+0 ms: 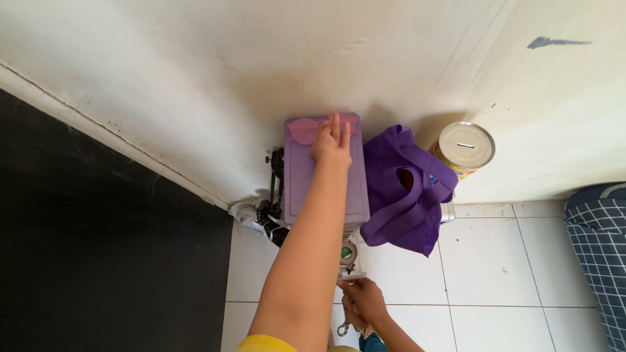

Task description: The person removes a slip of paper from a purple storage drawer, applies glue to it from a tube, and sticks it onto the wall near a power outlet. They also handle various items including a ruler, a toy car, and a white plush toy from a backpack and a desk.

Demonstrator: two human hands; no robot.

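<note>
A tall purple plastic box [297,189] stands against the cream wall. My left hand [331,143] lies flat on its lid, near the far edge, with the fingers together and pointing at the wall. My left arm stretches over the lid and hides its middle. Lower down, my right hand [362,298] is closed around a small object with a metal loop [343,328]; what that object is cannot be made out. Just above this hand, at the front of the box, sits a roll of tape [348,253] with something green in it.
A purple cloth bag [404,195] slumps to the right of the box, and a round tin with a slotted metal lid [464,146] stands behind it. Black gear [272,208] is wedged to the left of the box. The floor has white tiles [495,274], a dark surface [98,261] lies at left, and a checked fabric [600,248] at right.
</note>
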